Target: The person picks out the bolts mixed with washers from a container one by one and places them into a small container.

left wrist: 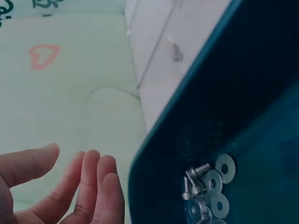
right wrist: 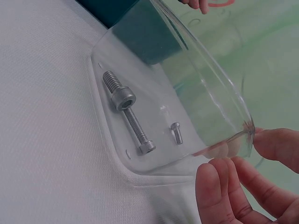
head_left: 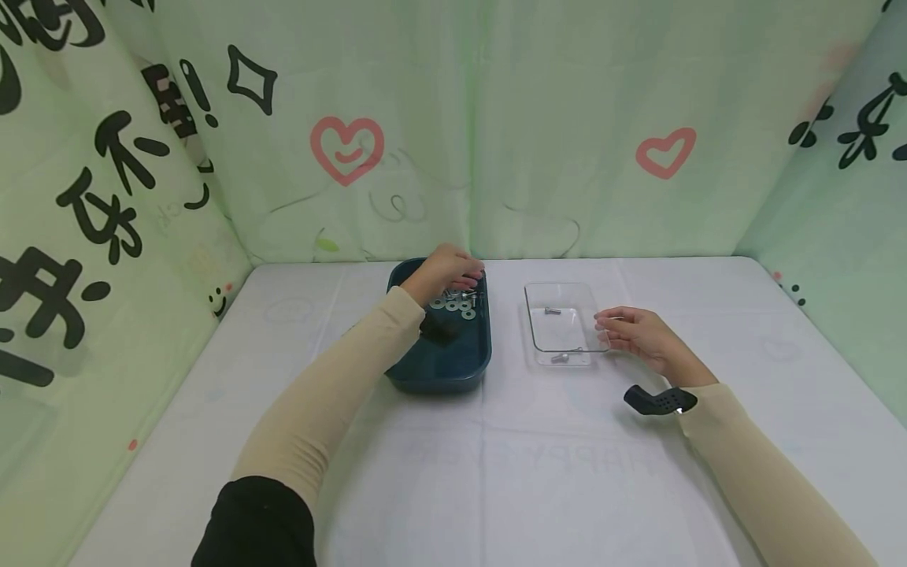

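My left hand (head_left: 448, 272) is over the far end of a dark blue tray (head_left: 441, 376); in the left wrist view its thumb and fingers are apart with nothing between them. Flat washers (left wrist: 226, 169) and small socket-head bolts (left wrist: 201, 169) lie heaped inside the tray, beside its wall. With thumb and fingertips, my right hand (head_left: 641, 335) holds the side of a clear plastic box (head_left: 567, 335) near a corner of its rim. On the box floor lie a thick bolt (right wrist: 122, 97), a long thin bolt (right wrist: 138, 130) and a small bolt (right wrist: 176, 133).
A white cloth covers the table (head_left: 482, 472). Pale green curtains (head_left: 538, 197) with hearts and dark writing enclose its back and sides. The clear box stands to the right of the tray, a short gap between them. A black strap (head_left: 659, 400) is on the right wrist.
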Motion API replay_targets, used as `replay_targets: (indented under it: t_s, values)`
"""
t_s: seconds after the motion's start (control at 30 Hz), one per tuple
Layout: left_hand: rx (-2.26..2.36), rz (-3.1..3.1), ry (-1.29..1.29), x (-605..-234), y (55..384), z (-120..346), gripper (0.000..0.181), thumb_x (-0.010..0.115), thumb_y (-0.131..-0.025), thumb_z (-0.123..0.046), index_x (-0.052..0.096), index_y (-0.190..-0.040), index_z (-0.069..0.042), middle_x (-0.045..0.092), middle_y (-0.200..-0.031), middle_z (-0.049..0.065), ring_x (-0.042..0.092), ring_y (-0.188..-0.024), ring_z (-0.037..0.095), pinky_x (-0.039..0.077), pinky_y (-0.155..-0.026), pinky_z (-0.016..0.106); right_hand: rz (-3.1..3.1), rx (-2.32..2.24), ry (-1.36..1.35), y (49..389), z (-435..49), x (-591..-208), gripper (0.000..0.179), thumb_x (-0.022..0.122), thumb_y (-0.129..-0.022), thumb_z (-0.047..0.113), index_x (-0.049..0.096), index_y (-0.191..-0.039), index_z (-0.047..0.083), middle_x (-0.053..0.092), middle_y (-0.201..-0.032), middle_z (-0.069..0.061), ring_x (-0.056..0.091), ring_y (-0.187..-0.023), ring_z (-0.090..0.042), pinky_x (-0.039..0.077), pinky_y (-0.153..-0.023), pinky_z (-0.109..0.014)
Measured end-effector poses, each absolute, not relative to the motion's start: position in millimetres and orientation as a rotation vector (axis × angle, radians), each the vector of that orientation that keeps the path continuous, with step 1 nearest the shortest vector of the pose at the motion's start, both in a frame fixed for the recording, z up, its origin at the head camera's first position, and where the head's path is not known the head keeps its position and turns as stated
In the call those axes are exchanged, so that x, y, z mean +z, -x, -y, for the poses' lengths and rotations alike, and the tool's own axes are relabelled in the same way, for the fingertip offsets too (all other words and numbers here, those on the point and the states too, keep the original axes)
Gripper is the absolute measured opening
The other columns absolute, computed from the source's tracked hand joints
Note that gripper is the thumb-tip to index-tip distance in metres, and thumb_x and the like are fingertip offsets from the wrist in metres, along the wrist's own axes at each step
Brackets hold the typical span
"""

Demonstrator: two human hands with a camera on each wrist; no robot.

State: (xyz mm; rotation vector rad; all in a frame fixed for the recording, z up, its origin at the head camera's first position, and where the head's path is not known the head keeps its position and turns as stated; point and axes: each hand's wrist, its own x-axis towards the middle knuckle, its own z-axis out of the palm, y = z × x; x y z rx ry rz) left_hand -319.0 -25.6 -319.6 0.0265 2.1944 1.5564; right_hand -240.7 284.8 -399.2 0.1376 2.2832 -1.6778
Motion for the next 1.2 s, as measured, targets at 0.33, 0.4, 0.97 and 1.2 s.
replay_targets:
  t_s: [0.33, 0.4, 0.97, 1.2]
  values:
    - [1.513, -2.214, 0.130, -336.6, 331.9, 31.8, 0.035, 0.059, -0.092, -0.012, 0.056, -0.122, 0.004, 0.063, -0.122, 0.018, 0.066, -0.093, 0.023, 0.049, -0.099, 0.035, -2.266, -1.702, -0.132, 238.8, -284.6, -397.6, 0.045, 0.055, -0.095, 0.021, 0.042, -0.129, -0.005, 0.059, -0.088, 0.021, 0.057, -0.081, 0.002, 0.053, -0.076, -0.013]
    - [1.505, -2.227, 0.156, -340.4, 333.9, 31.0, 0.034, 0.060, -0.091, -0.012, 0.057, -0.122, 0.004, 0.064, -0.120, 0.018, 0.067, -0.089, 0.020, 0.050, -0.097, 0.034, -2.270, -1.699, -0.129, 238.4, -284.2, -397.3, 0.047, 0.054, -0.095, 0.022, 0.041, -0.131, -0.006, 0.059, -0.088, 0.021, 0.057, -0.081, 0.002, 0.053, -0.076, -0.014]
    - [1.452, -2.287, 0.214, -372.3, 338.6, 23.1, 0.029, 0.053, -0.095, -0.010, 0.059, -0.119, 0.004, 0.063, -0.119, 0.019, 0.064, -0.106, 0.027, 0.053, -0.093, 0.031, -2.266, -1.703, -0.118, 241.2, -286.2, -402.6, 0.048, 0.055, -0.095, 0.024, 0.042, -0.131, -0.006, 0.059, -0.088, 0.019, 0.056, -0.080, 0.002, 0.053, -0.074, -0.013]
    - [1.484, -2.282, 0.262, -375.0, 334.4, 19.5, 0.030, 0.054, -0.094, -0.009, 0.058, -0.119, 0.006, 0.063, -0.111, 0.017, 0.063, -0.092, 0.022, 0.051, -0.095, 0.029, -2.227, -1.782, -0.077, 240.3, -289.5, -404.0, 0.037, 0.063, -0.090, 0.028, 0.055, -0.116, 0.003, 0.061, -0.089, 0.015, 0.058, -0.077, -0.001, 0.054, -0.072, -0.014]
